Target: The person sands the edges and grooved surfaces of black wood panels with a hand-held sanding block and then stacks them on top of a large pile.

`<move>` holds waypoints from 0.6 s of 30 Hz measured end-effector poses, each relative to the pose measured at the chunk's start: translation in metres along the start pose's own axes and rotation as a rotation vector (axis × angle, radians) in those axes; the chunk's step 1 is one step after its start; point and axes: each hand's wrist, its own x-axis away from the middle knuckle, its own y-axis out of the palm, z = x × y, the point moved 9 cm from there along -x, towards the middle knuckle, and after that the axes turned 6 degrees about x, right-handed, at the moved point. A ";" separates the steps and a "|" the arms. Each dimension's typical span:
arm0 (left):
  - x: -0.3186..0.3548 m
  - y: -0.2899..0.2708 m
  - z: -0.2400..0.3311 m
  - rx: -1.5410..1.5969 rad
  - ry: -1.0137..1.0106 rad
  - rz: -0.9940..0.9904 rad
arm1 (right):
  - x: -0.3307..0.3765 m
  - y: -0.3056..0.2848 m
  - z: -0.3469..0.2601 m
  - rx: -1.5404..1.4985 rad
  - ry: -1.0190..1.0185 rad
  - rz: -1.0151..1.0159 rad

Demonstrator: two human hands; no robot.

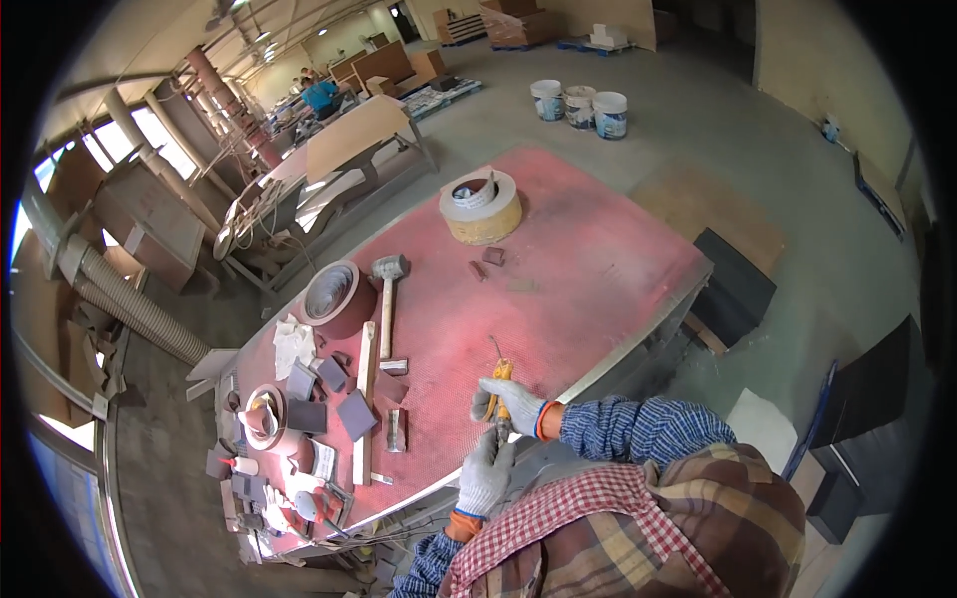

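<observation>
Both my hands wear pale knitted work gloves and meet near the front edge of the red worktable point(558, 299). My right hand point(513, 402) is closed round a yellow tool point(502, 373) with a thin, bent metal tip pointing away from me. Just below it, my left hand point(486, 476) is closed with its fingertips raised against a small greyish piece at the tool's lower end; the fingers mostly hide that piece. To the left lie a mallet point(387, 304) with a pale handle, a long wooden strip point(365, 404) and a short metal-and-wood piece point(396, 431).
Rolls of abrasive point(340, 299) and tape point(480, 207) stand on the table. Sanding pads point(356, 415) and a white glue bottle point(245, 465) crowd its left end. Dark panels point(733, 284) lean at the right. Several buckets point(610, 115) and a person point(320, 97) are farther back.
</observation>
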 end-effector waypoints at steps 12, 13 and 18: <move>-0.016 0.137 0.043 0.195 -0.128 -0.714 | 0.148 -0.245 -0.109 -0.168 -0.402 0.509; -0.020 0.141 0.049 0.201 -0.129 -0.716 | 0.167 -0.262 -0.129 -0.215 -0.486 0.571; -0.084 0.163 0.100 0.319 0.026 -0.688 | 0.233 -0.247 -0.182 -0.076 -0.691 0.368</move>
